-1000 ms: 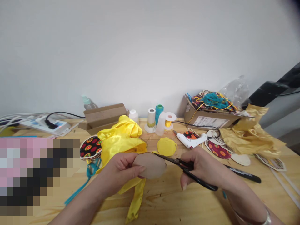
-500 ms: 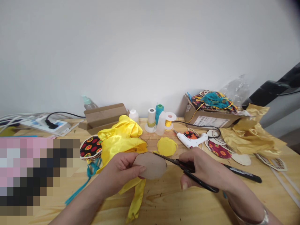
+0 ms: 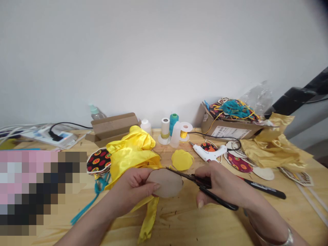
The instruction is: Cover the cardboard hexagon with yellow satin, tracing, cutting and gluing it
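Note:
Between thumb and fingers, my left hand (image 3: pixel 137 184) pinches a roughly round, grey-beige flat disc (image 3: pixel 165 182); its material is hard to tell. My right hand (image 3: pixel 215 184) grips black-handled scissors (image 3: pixel 205 191), whose blades lie along the disc's upper right edge. Just beyond the blades, a yellow fabric disc (image 3: pixel 182 160) rests on the wooden table (image 3: pixel 184 222). Shiny yellow fabric (image 3: pixel 133 150) is heaped behind my left hand, with a strip of it trailing below the wrist.
A white glue gun (image 3: pixel 208 152) lies behind my right hand, a black marker-like tool (image 3: pixel 266 189) to its right. Thread spools (image 3: pixel 174 123) and bottles stand by the wall. A cardboard box (image 3: pixel 225 131) holds patterned pieces. Gold fabric (image 3: pixel 276 150) lies right, a power strip (image 3: pixel 53 135) left.
The disc has shifted slightly down and right in my left hand. The scissor tips have moved a little left along its upper edge.

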### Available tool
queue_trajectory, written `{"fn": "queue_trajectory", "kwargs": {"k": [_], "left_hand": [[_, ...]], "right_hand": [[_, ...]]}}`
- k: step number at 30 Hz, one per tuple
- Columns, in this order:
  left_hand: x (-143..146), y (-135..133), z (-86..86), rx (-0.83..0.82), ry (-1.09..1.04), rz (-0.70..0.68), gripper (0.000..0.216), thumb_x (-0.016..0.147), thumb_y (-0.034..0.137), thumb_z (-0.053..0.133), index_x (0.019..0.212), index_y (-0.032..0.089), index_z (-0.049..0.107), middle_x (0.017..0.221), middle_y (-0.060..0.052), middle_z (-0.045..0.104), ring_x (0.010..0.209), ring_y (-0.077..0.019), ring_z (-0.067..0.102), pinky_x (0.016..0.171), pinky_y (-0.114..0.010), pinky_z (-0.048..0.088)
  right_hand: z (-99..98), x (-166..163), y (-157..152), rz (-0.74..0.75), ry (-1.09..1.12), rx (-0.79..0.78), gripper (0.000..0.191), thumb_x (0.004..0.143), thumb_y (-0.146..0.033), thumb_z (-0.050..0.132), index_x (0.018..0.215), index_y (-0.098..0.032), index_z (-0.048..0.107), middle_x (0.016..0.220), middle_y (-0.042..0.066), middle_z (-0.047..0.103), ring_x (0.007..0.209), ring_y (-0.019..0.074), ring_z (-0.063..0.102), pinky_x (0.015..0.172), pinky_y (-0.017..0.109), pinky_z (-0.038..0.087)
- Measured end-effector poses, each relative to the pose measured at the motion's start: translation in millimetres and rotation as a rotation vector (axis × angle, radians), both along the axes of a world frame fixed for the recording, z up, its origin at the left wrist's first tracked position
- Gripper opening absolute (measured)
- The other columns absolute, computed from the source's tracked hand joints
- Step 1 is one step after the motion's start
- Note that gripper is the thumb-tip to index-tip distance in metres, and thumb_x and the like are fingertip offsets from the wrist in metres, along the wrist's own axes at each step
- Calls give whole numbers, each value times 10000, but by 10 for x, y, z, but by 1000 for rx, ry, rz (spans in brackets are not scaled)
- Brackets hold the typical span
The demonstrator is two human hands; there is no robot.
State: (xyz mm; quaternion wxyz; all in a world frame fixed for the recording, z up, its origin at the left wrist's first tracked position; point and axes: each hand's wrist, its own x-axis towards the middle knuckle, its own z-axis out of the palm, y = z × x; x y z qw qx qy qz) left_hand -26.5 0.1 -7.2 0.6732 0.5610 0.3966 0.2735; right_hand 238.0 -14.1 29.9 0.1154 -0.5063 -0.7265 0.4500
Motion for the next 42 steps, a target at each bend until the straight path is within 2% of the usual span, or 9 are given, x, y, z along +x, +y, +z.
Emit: {"fn": "queue_trajectory", "kwargs": {"k": [5, 9, 15, 22, 27, 32, 37, 42], "left_hand": [[-6, -4, -12, 3, 5, 4, 187, 758, 344, 732, 838, 181, 776, 774, -27, 749, 780, -192, 666, 726, -274, 524], [0, -8, 3, -2, -17, -10, 180, 764, 343, 730, 857, 198, 782, 773, -22, 752, 795, -188, 668, 738, -264, 521], [-19, -5, -38, 17, 14, 10, 213, 751, 367, 741, 858, 188, 784, 804, -27, 762, 771, -184, 665, 709, -258, 518], [-28, -3, -44, 8, 28, 20, 212, 745, 365, 743, 846, 182, 775, 820, -32, 763, 780, -193, 666, 719, -274, 527], [-32, 0, -45, 24, 66, 33, 249, 737, 393, 741, 829, 164, 769, 814, -41, 752, 749, -194, 654, 687, -272, 513], [-29, 4, -45, 11, 75, 41, 236, 729, 378, 742, 818, 162, 769, 795, -42, 743, 739, -189, 646, 681, -268, 501], [-43, 1, -76, 4, 78, 49, 230, 732, 374, 745, 834, 169, 771, 806, -40, 743, 743, -181, 642, 692, -269, 502], [-52, 4, -79, 14, 81, 46, 227, 737, 377, 741, 834, 173, 768, 801, -33, 735, 740, -176, 631, 688, -271, 502]], "right_hand": [[-8, 2, 7, -13, 1, -5, 389, 638, -346, 802, 526, -168, 475, 547, -75, 344, 562, 85, 272, 424, 205, 166], [-18, 4, 10, -9, 61, -42, 290, 650, -288, 787, 536, -156, 554, 542, -68, 386, 555, 82, 301, 423, 189, 185], [-42, 21, 7, -34, 47, -20, 280, 633, -355, 806, 558, -144, 638, 529, -59, 436, 556, 86, 309, 427, 193, 182], [-39, 17, 8, -48, 31, -7, 315, 606, -361, 834, 529, -142, 621, 515, -67, 417, 548, 80, 304, 415, 188, 183], [-47, 19, 4, -54, 25, -19, 242, 629, -323, 815, 556, -146, 668, 518, -55, 452, 548, 86, 327, 416, 189, 193], [-49, 22, 5, -73, 6, -17, 308, 595, -398, 837, 554, -146, 665, 513, -57, 449, 542, 87, 325, 414, 194, 191], [-45, 21, 5, -74, -1, 11, 274, 614, -367, 827, 552, -148, 675, 510, -55, 482, 545, 87, 336, 413, 193, 199], [-34, -2, 0, -102, -49, 64, 352, 584, -404, 837, 495, -151, 609, 485, -65, 412, 528, 83, 300, 410, 196, 188]]}}
